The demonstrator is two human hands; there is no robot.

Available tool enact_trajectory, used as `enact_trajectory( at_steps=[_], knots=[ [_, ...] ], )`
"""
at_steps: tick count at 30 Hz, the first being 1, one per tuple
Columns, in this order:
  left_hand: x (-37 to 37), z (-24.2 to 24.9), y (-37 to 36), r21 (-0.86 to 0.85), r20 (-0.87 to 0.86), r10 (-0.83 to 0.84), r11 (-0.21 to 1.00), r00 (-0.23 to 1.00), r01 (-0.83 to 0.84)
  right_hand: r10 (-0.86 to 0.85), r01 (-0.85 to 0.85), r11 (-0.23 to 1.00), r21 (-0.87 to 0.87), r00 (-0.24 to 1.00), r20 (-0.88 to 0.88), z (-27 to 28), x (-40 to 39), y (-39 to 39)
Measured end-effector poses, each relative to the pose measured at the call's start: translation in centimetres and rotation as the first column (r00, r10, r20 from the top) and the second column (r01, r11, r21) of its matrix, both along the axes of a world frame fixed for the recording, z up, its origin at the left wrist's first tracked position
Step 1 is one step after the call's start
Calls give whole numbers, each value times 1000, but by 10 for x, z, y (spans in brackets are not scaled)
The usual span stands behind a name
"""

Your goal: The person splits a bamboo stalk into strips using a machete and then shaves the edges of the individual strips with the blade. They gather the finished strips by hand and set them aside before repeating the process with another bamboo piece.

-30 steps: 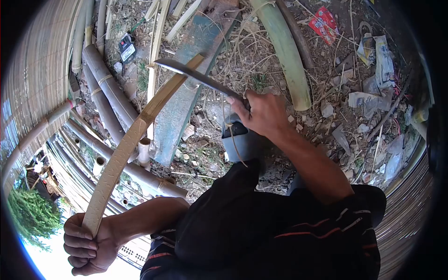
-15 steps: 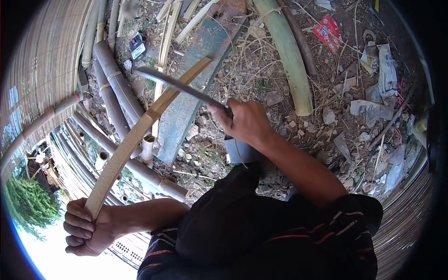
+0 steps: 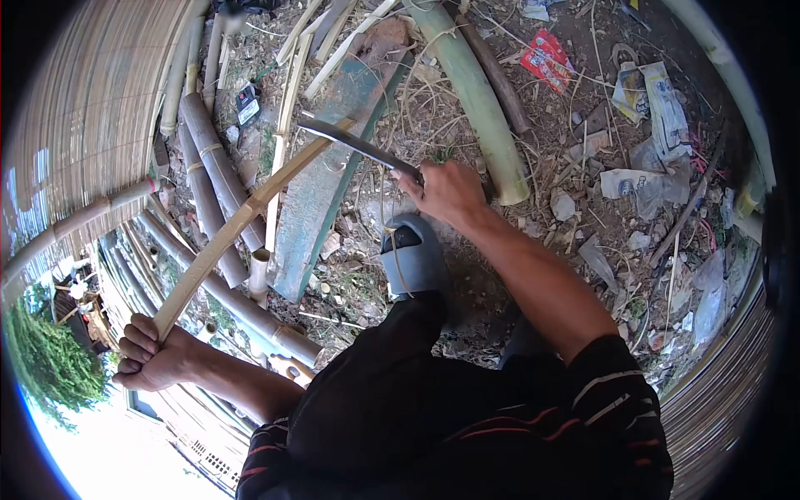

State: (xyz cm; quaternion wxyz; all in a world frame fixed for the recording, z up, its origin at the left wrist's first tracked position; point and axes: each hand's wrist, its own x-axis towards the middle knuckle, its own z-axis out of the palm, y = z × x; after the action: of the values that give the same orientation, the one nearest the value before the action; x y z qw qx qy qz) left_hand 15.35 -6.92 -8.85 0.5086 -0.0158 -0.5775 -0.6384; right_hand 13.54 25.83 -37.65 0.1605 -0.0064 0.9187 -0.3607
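Note:
My left hand (image 3: pixel 142 360) is closed round the near end of a long split bamboo strip (image 3: pixel 215 248). The strip slants away from me, with a raised node midway, and its far end lies over a worn blue-green plank (image 3: pixel 302 227). In my right hand (image 3: pixel 448 193) is a long-bladed knife (image 3: pixel 367 148), gripped by the handle, which is mostly covered by my fingers. The blade points left and crosses the strip close to its far end, overlapping it in this view.
A grey slipper (image 3: pixel 425 258) is on my foot below the knife hand. Dark bamboo poles (image 3: pixel 218 171) lie at left, and a thick green bamboo piece (image 3: pixel 475 100) lies beyond the plank. Wood chips, a red wrapper (image 3: pixel 547 62) and plastic litter cover the ground at right.
The knife has shifted from the strip's middle stretch towards its far end, its blade now lying flatter. My left hand sits slightly higher in view, and more of the slipper shows.

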Motion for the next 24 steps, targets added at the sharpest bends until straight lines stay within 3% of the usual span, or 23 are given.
enact_trajectory(
  at_steps=[1,2,4,6,8,10,11,12,13,14,15,16,17,18,19,20,22,24],
  knots=[
    [1,-3,-5,37,8,58,998,998,-58,-37,37,999,4,998,56,-4,-5,8],
    [14,-14,-38,2,54,-18,1000,998,17,-66,66,998,10,993,100,-5,-14,15],
    [17,-28,-22,167,230,374,894,898,-415,-38,38,999,4,992,120,18,-28,32],
    [53,-73,-91,123,425,360,886,830,-448,5,-8,1000,13,971,238,30,-37,47],
    [90,-129,-154,265,574,314,803,756,-534,-16,30,999,-42,956,294,43,-39,65],
    [110,-173,-167,309,746,344,580,570,-754,-46,102,990,-96,883,467,54,-35,77],
    [128,-196,-180,-5,855,411,614,315,-789,-66,148,981,-123,860,507,53,-30,79],
    [146,-211,-191,-315,872,488,618,38,-721,-53,131,984,-119,862,504,49,-24,80],
    [145,-224,-180,-383,875,474,558,-97,-736,-74,163,978,-130,854,514,42,-19,80],
    [137,-226,-149,-377,877,470,545,-99,-749,-94,195,970,-142,848,522,35,-16,79],
    [123,-215,-102,-781,581,735,381,-351,-496,-137,226,968,-113,845,516,26,-12,75],
    [109,-210,-72,-987,144,881,96,-451,-128,-120,209,971,-120,851,511,24,-10,72],
    [97,-219,-67,-986,168,980,166,-105,-20,-134,229,966,-123,846,516,22,-8,70],
    [83,-229,-62,-975,214,943,192,254,111,-153,253,959,-125,838,524,21,-6,69],
    [56,-220,-28,-814,570,760,469,313,343,-147,250,960,-128,836,528,20,-4,68],
    [36,-234,-16,-808,570,663,346,486,476,-139,244,961,-130,833,535,20,-3,68],
    [-7,-257,9,-705,697,481,324,531,631,-125,235,962,-140,833,539,16,-1,65],
    [-31,-267,28,-672,732,437,335,523,661,-130,241,958,-154,847,515,2,3,61]
  ],
)
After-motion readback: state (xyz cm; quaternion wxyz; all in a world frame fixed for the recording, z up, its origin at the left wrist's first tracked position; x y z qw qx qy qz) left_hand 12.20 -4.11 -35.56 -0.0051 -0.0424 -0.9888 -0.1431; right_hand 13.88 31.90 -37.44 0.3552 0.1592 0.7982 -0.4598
